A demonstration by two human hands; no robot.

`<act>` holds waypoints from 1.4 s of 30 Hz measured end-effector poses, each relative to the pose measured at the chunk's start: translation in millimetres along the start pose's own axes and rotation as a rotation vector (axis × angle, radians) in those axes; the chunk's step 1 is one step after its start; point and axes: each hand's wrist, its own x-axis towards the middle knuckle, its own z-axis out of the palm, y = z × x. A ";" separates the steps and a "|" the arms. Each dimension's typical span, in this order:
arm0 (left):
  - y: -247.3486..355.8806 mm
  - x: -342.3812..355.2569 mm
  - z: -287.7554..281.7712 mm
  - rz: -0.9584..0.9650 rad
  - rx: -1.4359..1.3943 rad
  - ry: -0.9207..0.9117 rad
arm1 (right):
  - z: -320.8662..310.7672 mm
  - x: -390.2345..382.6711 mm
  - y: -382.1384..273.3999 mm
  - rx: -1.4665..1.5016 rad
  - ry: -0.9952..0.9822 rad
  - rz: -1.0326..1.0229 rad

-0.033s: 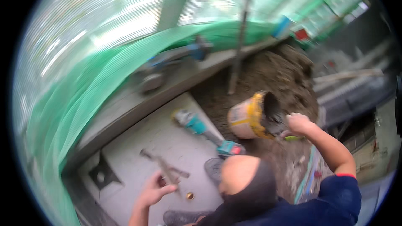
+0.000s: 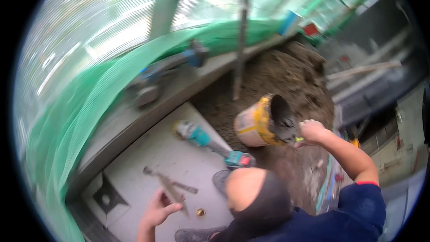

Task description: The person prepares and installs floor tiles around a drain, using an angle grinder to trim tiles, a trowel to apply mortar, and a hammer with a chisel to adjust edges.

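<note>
My left hand [image 2: 156, 209] is closed around a narrow flat strip [image 2: 169, 192], seen nearly edge-on above the pale tiled floor. Behind the strip, a hammer [image 2: 186, 187] lies on the tiles, its handle partly hidden. My right hand [image 2: 312, 131] is closed at the mouth of a tilted bucket [image 2: 251, 126] with a yellow rim. A bit of yellow-green handle [image 2: 298, 141] shows below its fingers; the tool's working end cannot be made out. Wet grey mortar [image 2: 285, 127] coats the bucket's inside. A small brass-coloured round piece [image 2: 200, 212] sits near my left hand.
A teal cordless power tool [image 2: 209, 143] lies across the tile edge [image 2: 210, 117]. Beyond the bucket spreads a brown sand heap [image 2: 291, 71]. A blue-and-grey tool [image 2: 168, 65] rests on the ledge [image 2: 114, 130] before green netting [image 2: 85, 94]. An upright pole [image 2: 241, 40] stands beside the sand.
The view has shifted slightly, so the surroundings sit further left. Both hands keep their holds, the left on the strip and the right at the bucket's mouth.
</note>
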 end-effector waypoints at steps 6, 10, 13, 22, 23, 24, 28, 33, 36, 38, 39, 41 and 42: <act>42.5 1.9 28.9 0.113 0.300 0.113 | 107.5 -4.7 -6.5 -0.197 0.268 0.047; 77.8 29.3 24.9 -0.247 0.185 0.006 | 151.9 13.8 18.1 -0.410 0.160 0.097; 92.4 57.9 40.2 -0.363 0.168 0.002 | 167.5 32.2 29.2 0.002 0.006 0.039; 114.6 159.4 105.3 -0.243 0.201 0.212 | 36.6 64.1 70.3 0.402 -0.183 -0.184; 115.1 173.2 118.6 -0.210 0.191 0.197 | 57.4 93.3 72.2 0.331 -0.223 -0.281; 113.4 196.4 134.3 -0.181 0.181 0.143 | 102.2 139.2 70.7 0.452 -0.304 -0.437; 109.2 206.7 152.4 -0.162 0.109 0.260 | 74.3 167.2 32.8 1.015 -0.691 -0.057; 117.6 186.4 104.9 -0.322 0.038 0.083 | 38.4 195.1 15.4 0.699 -0.685 -0.257; 114.5 176.3 93.0 -0.311 0.084 0.229 | -0.5 184.4 12.3 0.807 -0.701 -0.189; 109.9 176.6 92.9 -0.330 0.082 0.265 | 1.9 192.4 21.2 0.844 -0.690 -0.311; 107.0 176.7 91.2 -0.339 0.080 0.285 | 5.1 193.3 25.3 0.876 -0.701 -0.272; 104.3 173.1 84.9 -0.343 0.026 0.244 | -3.8 188.6 30.9 0.925 -0.719 -0.223; 102.8 174.7 87.2 -0.328 -0.003 0.207 | 8.8 196.2 33.0 1.017 -0.737 -0.237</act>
